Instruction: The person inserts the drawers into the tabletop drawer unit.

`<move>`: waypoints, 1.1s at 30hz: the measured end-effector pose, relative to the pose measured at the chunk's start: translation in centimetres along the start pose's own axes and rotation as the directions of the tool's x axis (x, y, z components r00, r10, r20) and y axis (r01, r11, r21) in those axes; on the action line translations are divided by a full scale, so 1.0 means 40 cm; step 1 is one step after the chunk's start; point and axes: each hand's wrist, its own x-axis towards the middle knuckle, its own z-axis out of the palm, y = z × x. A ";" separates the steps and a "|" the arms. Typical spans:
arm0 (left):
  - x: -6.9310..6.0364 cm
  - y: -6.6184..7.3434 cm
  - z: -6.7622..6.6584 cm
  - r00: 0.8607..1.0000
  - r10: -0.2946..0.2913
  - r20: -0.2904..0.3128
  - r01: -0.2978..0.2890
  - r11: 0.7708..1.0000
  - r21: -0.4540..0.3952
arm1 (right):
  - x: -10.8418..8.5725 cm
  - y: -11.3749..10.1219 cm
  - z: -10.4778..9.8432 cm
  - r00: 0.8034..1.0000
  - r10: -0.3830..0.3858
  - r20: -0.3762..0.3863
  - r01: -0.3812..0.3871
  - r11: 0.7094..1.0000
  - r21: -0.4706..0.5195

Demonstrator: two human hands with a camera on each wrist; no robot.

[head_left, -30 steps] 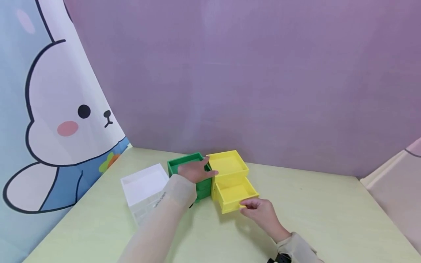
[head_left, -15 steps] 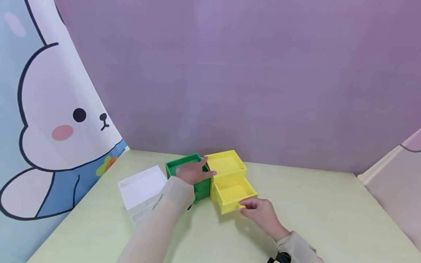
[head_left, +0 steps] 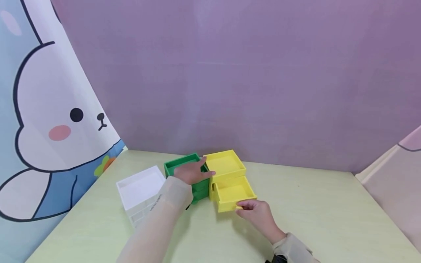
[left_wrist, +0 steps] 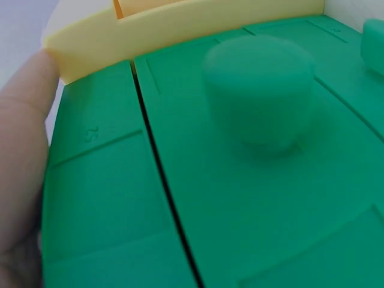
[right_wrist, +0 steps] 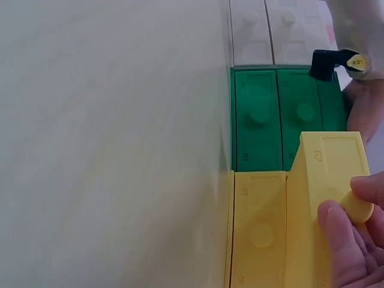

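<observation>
My left hand [head_left: 190, 173] lies over the top of a small green drawer cabinet [head_left: 201, 190], its digits reaching the near left edge of a yellow drawer cabinet [head_left: 227, 163]. In the left wrist view one digit [left_wrist: 24, 144] runs along the edge of the green front [left_wrist: 180, 198]. A yellow drawer [head_left: 232, 190], with nothing visible inside, juts out of the upper part of the yellow cabinet. My right hand [head_left: 260, 217] pinches its round yellow knob [right_wrist: 357, 207] between thumb and finger. Below that drawer, another yellow drawer front [right_wrist: 258, 228] sits flush.
A white drawer cabinet [head_left: 139, 191] with a tray top stands left of the green one, partly behind my left forearm. All three cabinets rest on a pale yellow-green table [head_left: 309, 215]. A purple backdrop [head_left: 263, 87] rises behind, with a cartoon rabbit panel [head_left: 65, 91] at left.
The yellow drawer's front and my right hand have shifted slightly left, and the drawer's angle has changed a little. My left hand keeps its place. The head view has moved slightly.
</observation>
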 end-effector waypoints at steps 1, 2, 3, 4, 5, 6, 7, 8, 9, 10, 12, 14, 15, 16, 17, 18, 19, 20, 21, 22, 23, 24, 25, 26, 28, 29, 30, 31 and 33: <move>-0.001 -0.001 0.000 1.000 -0.005 -0.002 0.005 1.000 0.002 | 0.003 0.001 0.000 1.000 -0.009 0.005 0.009 1.000 -0.003; -0.001 -0.001 0.000 1.000 -0.008 -0.002 0.008 1.000 0.004 | 0.006 0.003 0.000 1.000 -0.013 0.012 0.013 1.000 -0.003; -0.001 -0.001 -0.001 1.000 -0.010 -0.001 0.010 1.000 0.005 | 0.008 0.004 -0.001 1.000 -0.016 0.017 0.016 1.000 -0.003; -0.001 0.001 -0.002 1.000 -0.010 -0.001 0.010 1.000 0.008 | 0.010 0.005 -0.003 1.000 -0.019 0.020 0.019 1.000 -0.002; -0.002 0.002 -0.004 1.000 -0.010 -0.003 0.010 1.000 0.009 | 0.011 0.005 -0.006 0.999 -0.025 0.024 0.025 1.000 -0.002; -0.002 0.003 -0.005 1.000 -0.011 -0.002 0.011 1.000 0.009 | 0.012 0.006 -0.008 0.999 -0.031 0.032 0.031 1.000 0.000; -0.003 0.004 -0.007 1.000 -0.012 -0.002 0.012 1.000 0.010 | 0.013 0.006 -0.010 0.999 -0.038 0.039 0.038 0.999 -0.002; -0.003 0.004 -0.009 1.000 -0.012 -0.003 0.012 1.000 0.011 | 0.015 0.006 -0.011 0.998 -0.048 0.048 0.048 0.999 -0.005; -0.002 0.004 -0.009 1.000 -0.012 -0.004 0.012 1.000 0.010 | 0.015 0.006 -0.013 0.997 -0.058 0.054 0.058 0.998 -0.007; -0.002 0.004 -0.010 1.000 -0.011 -0.005 0.011 1.000 0.010 | 0.015 0.006 -0.014 0.996 -0.064 0.060 0.065 0.998 -0.010; -0.002 0.003 -0.010 1.000 -0.007 -0.004 0.007 1.000 0.010 | 0.015 0.006 -0.016 0.995 -0.072 0.070 0.074 0.997 -0.025; -0.001 0.001 -0.009 1.000 -0.001 -0.001 0.001 1.000 0.008 | 0.012 0.006 -0.017 0.994 -0.079 0.081 0.082 0.996 -0.035; 0.000 0.001 -0.007 1.000 0.000 0.002 0.000 1.000 0.006 | 0.010 0.007 -0.017 0.993 -0.080 0.085 0.084 0.996 -0.041; 0.000 0.000 -0.006 1.000 0.001 0.003 -0.001 1.000 0.007 | 0.009 0.007 -0.017 0.993 -0.083 0.088 0.088 0.995 -0.046; 0.001 -0.001 -0.004 1.000 0.002 0.004 -0.002 1.000 0.010 | 0.009 0.007 -0.016 0.992 -0.086 0.089 0.091 0.995 -0.049; 0.001 -0.002 -0.003 1.000 0.001 0.006 -0.001 1.000 0.013 | 0.008 0.006 -0.016 0.992 -0.088 0.088 0.093 0.995 -0.045; 0.001 -0.002 -0.002 1.000 -0.001 0.007 0.000 1.000 0.016 | 0.008 0.005 -0.014 0.992 -0.091 0.085 0.095 0.995 -0.043; 0.001 -0.003 -0.001 1.000 -0.002 0.006 0.002 1.000 0.019 | 0.008 0.004 -0.012 0.993 -0.087 0.077 0.091 0.995 -0.038; 0.001 -0.003 -0.001 1.000 -0.003 0.006 0.003 1.000 0.023 | 0.009 0.002 -0.011 0.994 -0.085 0.068 0.088 0.996 -0.036; 0.000 -0.002 -0.001 1.000 -0.004 0.006 0.004 1.000 0.025 | 0.009 0.000 -0.009 0.995 -0.077 0.059 0.079 0.996 -0.033; -0.001 -0.002 -0.001 1.000 -0.005 0.005 0.005 1.000 0.026 | 0.009 -0.001 -0.007 0.996 -0.070 0.049 0.071 0.997 -0.032; 0.000 -0.001 -0.001 1.000 -0.004 0.004 0.004 1.000 0.026 | 0.008 -0.003 -0.006 0.997 -0.063 0.039 0.065 0.997 -0.034; -0.001 0.000 -0.001 1.000 -0.005 0.004 0.005 1.000 0.024 | 0.008 -0.004 -0.005 0.998 -0.054 0.030 0.055 0.998 -0.037; -0.001 0.000 -0.001 1.000 -0.006 0.004 0.006 1.000 0.021 | 0.006 -0.006 -0.004 0.999 -0.048 0.021 0.049 0.998 -0.040; 0.000 0.000 -0.001 1.000 -0.007 0.005 0.006 1.000 0.018 | 0.004 -0.008 -0.003 0.999 -0.040 0.007 0.040 0.998 -0.050; 0.001 -0.001 0.000 1.000 -0.005 0.005 0.004 1.000 0.018 | 0.003 -0.009 -0.002 0.999 -0.037 -0.001 0.036 0.998 -0.053; 0.002 -0.002 0.000 1.000 -0.002 0.007 0.001 1.000 0.019 | 0.002 -0.010 -0.002 0.999 -0.033 -0.006 0.033 0.998 -0.052; 0.003 -0.003 0.000 1.000 0.000 0.010 0.000 1.000 0.018 | 0.001 -0.010 -0.002 0.999 -0.032 -0.011 0.032 0.998 -0.053; 0.005 -0.005 0.002 1.000 0.007 0.011 -0.007 1.000 0.020 | -0.001 -0.011 -0.003 0.999 -0.034 -0.015 0.034 0.998 -0.051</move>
